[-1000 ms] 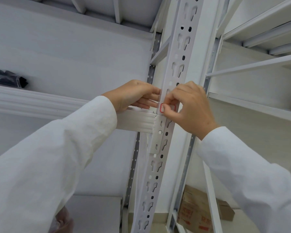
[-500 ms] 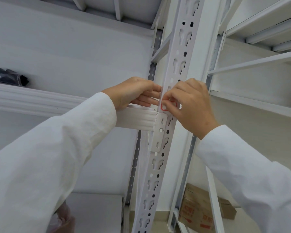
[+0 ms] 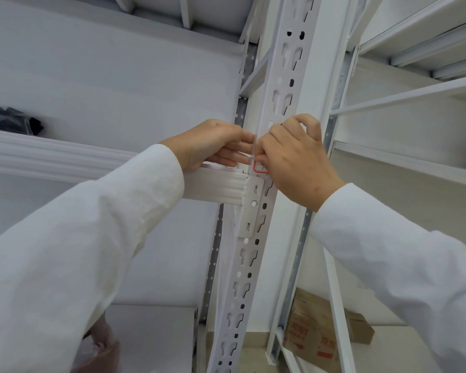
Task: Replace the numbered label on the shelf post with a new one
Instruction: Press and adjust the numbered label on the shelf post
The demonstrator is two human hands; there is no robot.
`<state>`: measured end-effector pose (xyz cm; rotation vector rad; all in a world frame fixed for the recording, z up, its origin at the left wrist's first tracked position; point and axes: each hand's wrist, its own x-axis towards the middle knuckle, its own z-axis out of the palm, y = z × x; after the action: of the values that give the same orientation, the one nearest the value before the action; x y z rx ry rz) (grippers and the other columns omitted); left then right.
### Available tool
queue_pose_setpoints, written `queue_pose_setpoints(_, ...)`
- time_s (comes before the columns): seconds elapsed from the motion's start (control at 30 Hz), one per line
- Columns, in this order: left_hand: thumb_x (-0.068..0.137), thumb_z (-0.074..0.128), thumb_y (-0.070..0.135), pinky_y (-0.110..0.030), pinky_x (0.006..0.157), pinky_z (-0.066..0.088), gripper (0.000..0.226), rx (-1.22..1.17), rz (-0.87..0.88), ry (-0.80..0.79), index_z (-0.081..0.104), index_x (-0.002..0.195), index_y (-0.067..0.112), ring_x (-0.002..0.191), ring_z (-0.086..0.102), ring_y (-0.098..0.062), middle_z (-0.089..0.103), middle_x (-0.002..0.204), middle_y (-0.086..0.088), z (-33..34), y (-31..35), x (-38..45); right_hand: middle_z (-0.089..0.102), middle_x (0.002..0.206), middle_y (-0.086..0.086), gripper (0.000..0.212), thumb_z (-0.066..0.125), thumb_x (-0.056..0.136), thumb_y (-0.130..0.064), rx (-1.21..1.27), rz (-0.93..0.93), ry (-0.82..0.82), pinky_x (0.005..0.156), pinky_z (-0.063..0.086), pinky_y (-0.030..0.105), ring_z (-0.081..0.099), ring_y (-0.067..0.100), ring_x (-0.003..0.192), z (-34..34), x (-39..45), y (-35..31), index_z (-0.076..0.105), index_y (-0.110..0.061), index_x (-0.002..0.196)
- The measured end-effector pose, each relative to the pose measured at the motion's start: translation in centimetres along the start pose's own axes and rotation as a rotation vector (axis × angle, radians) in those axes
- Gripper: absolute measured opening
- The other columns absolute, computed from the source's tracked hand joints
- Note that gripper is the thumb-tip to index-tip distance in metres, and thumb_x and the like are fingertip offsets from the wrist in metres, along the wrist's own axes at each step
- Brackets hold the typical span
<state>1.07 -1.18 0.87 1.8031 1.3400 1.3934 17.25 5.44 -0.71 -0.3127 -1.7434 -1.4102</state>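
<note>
Both hands meet at the front of the shelf post [image 3: 276, 146], just above the spot where a crossbeam [image 3: 215, 185] hooks in. The right hand [image 3: 297, 162] lies over the label [image 3: 259, 168], fingers curled and pressing or pinching at it; whether it actually grips an edge cannot be told, since the hand hides most of it. The left hand [image 3: 213, 146] reaches in from the side, its fingertips pointing at the post's edge beside the label, seemingly steadying there. Only a red-outlined corner of the label shows beneath the right hand, flat against the post. It is probably a thin, light sticker, limp and easy to tear or crease, so a corner or edge is the place to take hold. Both sleeves are white. Further off, a dark bundle [image 3: 14, 121] rests on the left shelf, and a cardboard box [image 3: 323, 327] sits low on the right.
</note>
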Motion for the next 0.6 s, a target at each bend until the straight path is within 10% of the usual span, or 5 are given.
queue_pose_setpoints(0.2, 0.086, 0.034, 0.012, -0.023, 0.077, 0.053, 0.039, 0.007, -0.004, -0.018, 0.066, 0.108, 0.014, 0.092, 0.071, -0.013, 0.073, 0.104, -0.002, -0.1, 0.0, 0.1, 0.059, 0.077, 0.001, 0.016, 0.053, 0.088, -0.028, 0.368, 0.219, -0.05, 0.082, 0.027, 0.032, 0.04, 0.017, 0.083, -1.0, -1.1, 0.9, 0.064, -0.017, 0.086)
queue_pose_setpoints(0.6, 0.086, 0.034, 0.01, -0.017, 0.067, 0.055, 0.035, -0.009, -0.007, -0.003, 0.064, 0.104, 0.015, 0.083, 0.071, -0.009, 0.072, 0.097, 0.0, -0.2, -0.1, 0.2, 0.062, 0.071, -0.002, 0.022, 0.056, 0.091, -0.027, 0.098, 0.038, 0.079, 0.087, 0.031, 0.032, 0.047, 0.019, 0.082, 0.2, 0.0, 0.4, 0.064, -0.019, 0.073)
